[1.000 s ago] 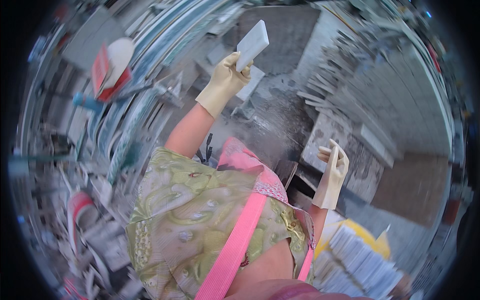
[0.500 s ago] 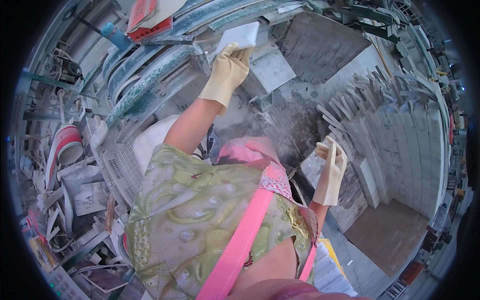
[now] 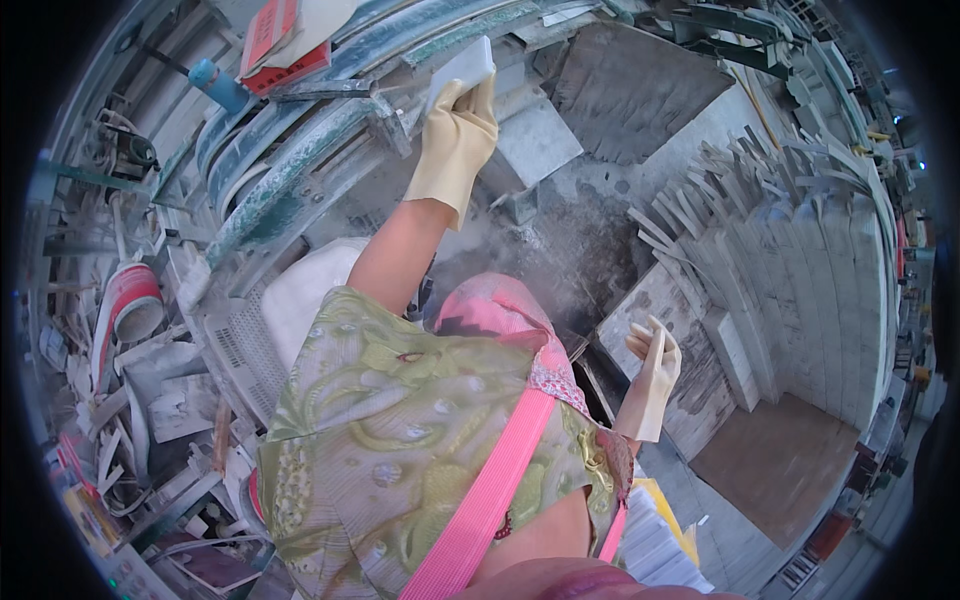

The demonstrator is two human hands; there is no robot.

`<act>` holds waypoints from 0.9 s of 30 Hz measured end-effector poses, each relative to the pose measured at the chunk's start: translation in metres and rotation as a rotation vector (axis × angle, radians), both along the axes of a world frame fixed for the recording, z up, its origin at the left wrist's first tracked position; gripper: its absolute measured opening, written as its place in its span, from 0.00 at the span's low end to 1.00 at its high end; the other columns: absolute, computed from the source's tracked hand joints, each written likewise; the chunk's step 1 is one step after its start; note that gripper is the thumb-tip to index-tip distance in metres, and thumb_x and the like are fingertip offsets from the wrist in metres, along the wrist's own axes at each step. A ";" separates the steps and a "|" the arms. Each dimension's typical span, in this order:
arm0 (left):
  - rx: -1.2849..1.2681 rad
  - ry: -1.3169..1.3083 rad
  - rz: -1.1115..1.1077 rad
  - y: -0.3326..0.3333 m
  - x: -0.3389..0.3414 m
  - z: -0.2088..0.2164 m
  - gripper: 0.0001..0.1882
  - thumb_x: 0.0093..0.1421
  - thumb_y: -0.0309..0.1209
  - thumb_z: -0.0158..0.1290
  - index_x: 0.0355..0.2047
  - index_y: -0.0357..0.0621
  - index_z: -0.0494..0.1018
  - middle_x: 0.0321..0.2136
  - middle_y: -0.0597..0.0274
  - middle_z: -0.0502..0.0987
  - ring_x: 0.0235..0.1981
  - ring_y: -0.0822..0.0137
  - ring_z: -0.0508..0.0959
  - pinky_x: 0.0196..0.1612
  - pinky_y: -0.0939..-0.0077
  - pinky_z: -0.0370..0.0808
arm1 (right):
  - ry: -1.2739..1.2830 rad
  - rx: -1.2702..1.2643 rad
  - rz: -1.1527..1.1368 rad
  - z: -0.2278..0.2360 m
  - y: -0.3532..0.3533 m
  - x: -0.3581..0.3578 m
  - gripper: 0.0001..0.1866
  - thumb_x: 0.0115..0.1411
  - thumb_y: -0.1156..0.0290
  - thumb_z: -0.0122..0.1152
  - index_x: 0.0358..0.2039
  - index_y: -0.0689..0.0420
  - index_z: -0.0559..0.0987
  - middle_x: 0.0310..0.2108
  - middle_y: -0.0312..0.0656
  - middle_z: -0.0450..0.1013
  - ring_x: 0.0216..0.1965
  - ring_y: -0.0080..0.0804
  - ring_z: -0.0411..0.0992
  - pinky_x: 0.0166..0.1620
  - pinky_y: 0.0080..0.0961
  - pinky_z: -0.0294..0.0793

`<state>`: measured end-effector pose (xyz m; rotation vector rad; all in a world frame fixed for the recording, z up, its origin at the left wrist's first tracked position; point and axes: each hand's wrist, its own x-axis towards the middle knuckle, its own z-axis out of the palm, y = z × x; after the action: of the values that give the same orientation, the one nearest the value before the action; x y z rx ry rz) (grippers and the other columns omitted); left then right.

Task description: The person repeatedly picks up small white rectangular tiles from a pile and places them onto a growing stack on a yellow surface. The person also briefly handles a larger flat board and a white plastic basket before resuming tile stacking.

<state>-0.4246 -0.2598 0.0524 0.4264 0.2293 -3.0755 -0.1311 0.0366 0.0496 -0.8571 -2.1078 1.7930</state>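
My left hand [image 3: 458, 140], in a cream rubber glove, is stretched out at the upper middle. Its fingers are closed on a flat white rectangular slab [image 3: 461, 72], which stands tilted beside the blue-green machine rail [image 3: 300, 150]. Just right of that slab a pale block [image 3: 540, 142] rests on its own. At the right my right hand [image 3: 655, 375], gloved alike, hovers with bent fingers a little apart and nothing visible in them. A weathered board [image 3: 690, 350] lies behind it.
Stacked grey-white slabs with loose strips [image 3: 790, 290] line the right side, beside a brown board [image 3: 775, 465]. A red box [image 3: 290, 65] and a blue bottle [image 3: 218, 85] sit at the upper left. Offcuts, a perforated plastic crate [image 3: 240, 350] and a red-white bucket [image 3: 135, 305] crowd the left.
My left hand has shifted slightly left with the slab, which now shows more edge-on. The right hand has come down and a little left, toward my body.
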 end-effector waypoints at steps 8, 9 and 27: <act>0.015 0.093 0.074 -0.009 -0.005 0.012 0.22 0.71 0.25 0.44 0.65 0.34 0.62 0.62 0.53 0.70 0.66 0.51 0.68 0.66 0.65 0.73 | -0.002 -0.044 0.001 -0.014 0.012 -0.007 0.20 0.73 0.61 0.52 0.51 0.67 0.77 0.37 0.49 0.81 0.33 0.28 0.79 0.42 0.24 0.79; 0.030 0.112 0.075 -0.010 -0.006 0.014 0.22 0.71 0.26 0.43 0.65 0.35 0.62 0.63 0.54 0.70 0.66 0.51 0.68 0.66 0.66 0.73 | -0.010 -0.043 0.002 -0.013 0.012 -0.009 0.20 0.73 0.61 0.52 0.51 0.67 0.77 0.38 0.50 0.81 0.34 0.29 0.79 0.44 0.25 0.78; -1.924 -0.065 -0.140 0.025 -0.028 0.000 0.23 0.61 0.35 0.51 0.46 0.22 0.67 0.33 0.37 0.82 0.28 0.52 0.86 0.36 0.64 0.82 | 0.075 -0.069 0.025 -0.033 0.034 -0.019 0.20 0.73 0.61 0.54 0.51 0.69 0.76 0.38 0.52 0.81 0.33 0.30 0.80 0.41 0.24 0.80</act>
<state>-0.4526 -0.2351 0.0519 0.2967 -2.3446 -1.8718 -0.1499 0.0703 0.0163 -0.7713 -2.0299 1.8895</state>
